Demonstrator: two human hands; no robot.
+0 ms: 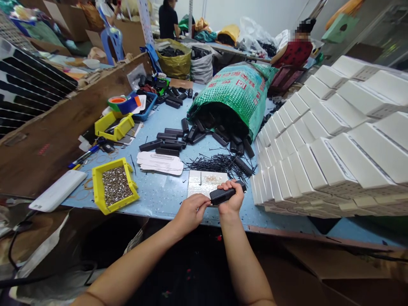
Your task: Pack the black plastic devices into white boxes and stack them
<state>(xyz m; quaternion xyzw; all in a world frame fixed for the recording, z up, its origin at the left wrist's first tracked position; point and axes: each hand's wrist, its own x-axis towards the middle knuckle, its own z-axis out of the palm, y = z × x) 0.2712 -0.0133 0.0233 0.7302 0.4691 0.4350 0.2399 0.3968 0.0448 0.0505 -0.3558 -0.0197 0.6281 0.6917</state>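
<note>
Head view shows the right hand (232,203) with fingers wrapped around a finely ribbed black case (221,196) near the desk's (159,193) front edge, apparently to steady it, while the left hand's (190,211) fingers pinch closed at its end, anything between them too small to tell. Thin black rods (208,162) lie heaped beyond, likely for easy reach; leftward, a smooth yellow plastic bin (98,193) holds shiny metal bits (115,185).

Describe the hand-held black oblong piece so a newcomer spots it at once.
Start at the big green woven sack, then come down past the thin black sticks. There the right hand grips the black oblong piece, the left hand at its end. Unlike similar pieces lying nearby, it is held.
</note>
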